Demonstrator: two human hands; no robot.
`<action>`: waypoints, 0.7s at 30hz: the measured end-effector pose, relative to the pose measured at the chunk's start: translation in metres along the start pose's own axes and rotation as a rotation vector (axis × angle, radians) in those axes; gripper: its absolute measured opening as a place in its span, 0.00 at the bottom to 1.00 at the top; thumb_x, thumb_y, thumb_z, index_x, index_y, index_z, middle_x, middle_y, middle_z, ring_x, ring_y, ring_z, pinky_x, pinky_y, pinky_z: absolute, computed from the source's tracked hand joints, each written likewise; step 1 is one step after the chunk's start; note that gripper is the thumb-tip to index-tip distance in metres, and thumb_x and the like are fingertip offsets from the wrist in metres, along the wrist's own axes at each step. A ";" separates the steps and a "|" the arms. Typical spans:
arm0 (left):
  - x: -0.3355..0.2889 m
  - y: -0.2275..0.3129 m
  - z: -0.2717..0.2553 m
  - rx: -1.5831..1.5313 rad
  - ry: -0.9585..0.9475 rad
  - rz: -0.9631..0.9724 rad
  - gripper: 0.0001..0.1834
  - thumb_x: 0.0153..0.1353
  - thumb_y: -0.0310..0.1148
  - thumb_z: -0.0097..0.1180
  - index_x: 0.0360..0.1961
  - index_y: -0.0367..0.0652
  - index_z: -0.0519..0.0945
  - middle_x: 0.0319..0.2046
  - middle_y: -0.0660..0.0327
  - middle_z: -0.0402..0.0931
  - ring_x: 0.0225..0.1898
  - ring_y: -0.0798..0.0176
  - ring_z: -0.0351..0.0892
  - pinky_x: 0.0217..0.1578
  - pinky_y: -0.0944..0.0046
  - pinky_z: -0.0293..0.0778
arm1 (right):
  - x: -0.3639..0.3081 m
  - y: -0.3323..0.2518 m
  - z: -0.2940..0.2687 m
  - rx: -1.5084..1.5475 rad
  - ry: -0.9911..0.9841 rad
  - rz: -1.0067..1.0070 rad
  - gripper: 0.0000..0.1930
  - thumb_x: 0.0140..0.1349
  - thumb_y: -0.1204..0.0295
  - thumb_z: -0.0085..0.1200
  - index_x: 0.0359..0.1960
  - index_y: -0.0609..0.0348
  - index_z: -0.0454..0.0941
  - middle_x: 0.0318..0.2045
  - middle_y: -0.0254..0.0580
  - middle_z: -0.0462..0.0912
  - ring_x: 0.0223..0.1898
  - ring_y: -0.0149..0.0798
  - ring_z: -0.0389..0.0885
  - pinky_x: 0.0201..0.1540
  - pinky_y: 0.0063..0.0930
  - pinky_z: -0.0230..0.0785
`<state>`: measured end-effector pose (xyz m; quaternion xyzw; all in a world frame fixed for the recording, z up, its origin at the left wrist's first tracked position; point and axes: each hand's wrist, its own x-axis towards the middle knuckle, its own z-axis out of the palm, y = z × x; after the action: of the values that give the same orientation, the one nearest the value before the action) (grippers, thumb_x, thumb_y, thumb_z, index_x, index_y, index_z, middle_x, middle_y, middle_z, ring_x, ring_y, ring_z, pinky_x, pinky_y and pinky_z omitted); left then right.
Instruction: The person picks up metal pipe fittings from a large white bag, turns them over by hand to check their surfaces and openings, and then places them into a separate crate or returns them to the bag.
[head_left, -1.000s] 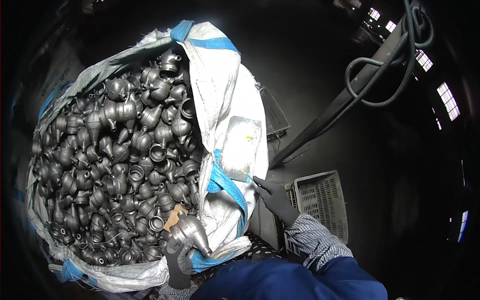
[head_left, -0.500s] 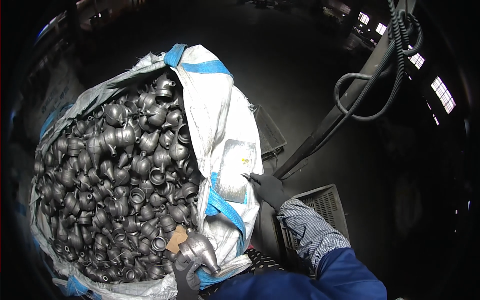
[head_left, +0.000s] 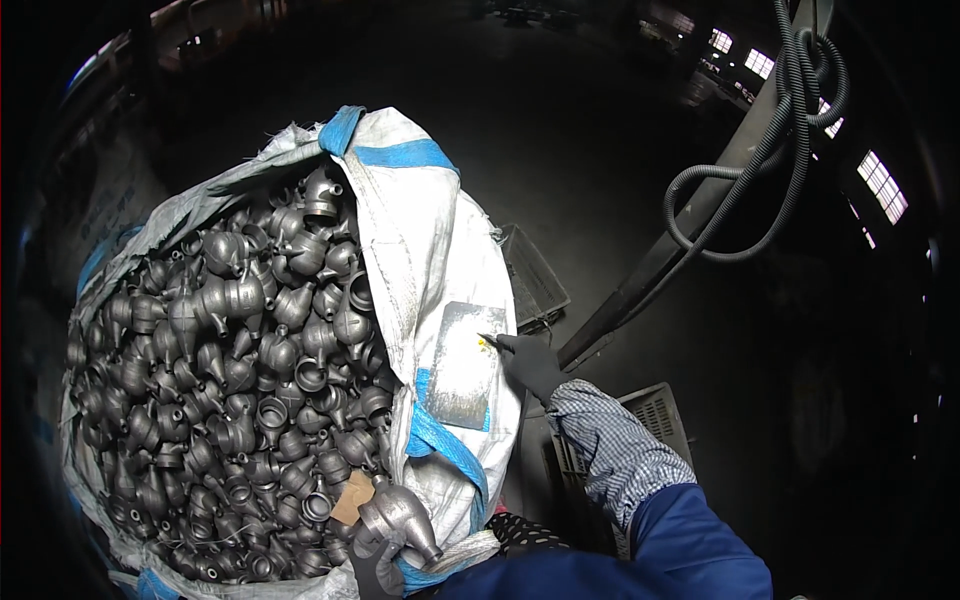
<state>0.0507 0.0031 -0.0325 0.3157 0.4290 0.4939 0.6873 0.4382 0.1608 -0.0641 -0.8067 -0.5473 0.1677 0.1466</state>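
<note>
My left hand (head_left: 374,562), in a dark grey glove, is closed around a bulb-shaped grey metal casting (head_left: 402,520) with a tapered neck. It rests at the near right rim of the bag, the neck pointing down to the right. A piece of brown cardboard (head_left: 352,497) lies beside it. My right hand (head_left: 533,366), also gloved, is closed on a thin, dark, pointed tool (head_left: 490,341). Its tip is at a yellow spot on a shiny grey flat plate (head_left: 460,385), which lies on the bag's white side. Most of the tool is hidden in the glove.
A large white woven bag (head_left: 408,240) with blue straps is filled with similar grey castings (head_left: 230,310). Plastic crates (head_left: 655,410) stand on the floor to the right. A slanting post (head_left: 640,280) with looped grey hose (head_left: 795,130) rises at the right.
My right hand has brought the tool tip from below the yellow spot up to it. The bag and plate have shifted slightly in view. My left hand still grips the casting.
</note>
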 end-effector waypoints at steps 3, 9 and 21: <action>0.001 -0.002 0.000 -0.084 0.009 -0.021 0.12 0.55 0.22 0.59 0.42 0.35 0.77 0.33 0.62 0.79 0.35 0.71 0.78 0.41 0.72 0.74 | 0.008 -0.003 -0.004 -0.044 -0.141 0.022 0.17 0.62 0.63 0.43 0.51 0.41 0.79 0.44 0.45 0.82 0.46 0.50 0.80 0.46 0.44 0.72; 0.001 -0.003 0.003 -0.033 0.106 -0.045 0.14 0.57 0.20 0.56 0.45 0.34 0.75 0.37 0.61 0.79 0.38 0.70 0.79 0.43 0.70 0.76 | 0.014 -0.008 -0.011 -0.069 -0.130 0.003 0.17 0.60 0.63 0.52 0.51 0.41 0.80 0.42 0.45 0.83 0.43 0.48 0.82 0.46 0.39 0.74; 0.004 -0.007 0.000 -0.077 0.026 0.050 0.15 0.59 0.20 0.53 0.48 0.34 0.73 0.41 0.56 0.78 0.42 0.65 0.80 0.46 0.65 0.78 | 0.026 0.004 -0.030 0.823 -0.470 -0.041 0.15 0.64 0.73 0.52 0.51 0.65 0.79 0.28 0.38 0.83 0.24 0.25 0.77 0.28 0.18 0.69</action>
<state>0.0545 0.0046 -0.0398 0.2933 0.4107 0.5313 0.6805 0.4638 0.1821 -0.0416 -0.6108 -0.4697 0.5457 0.3296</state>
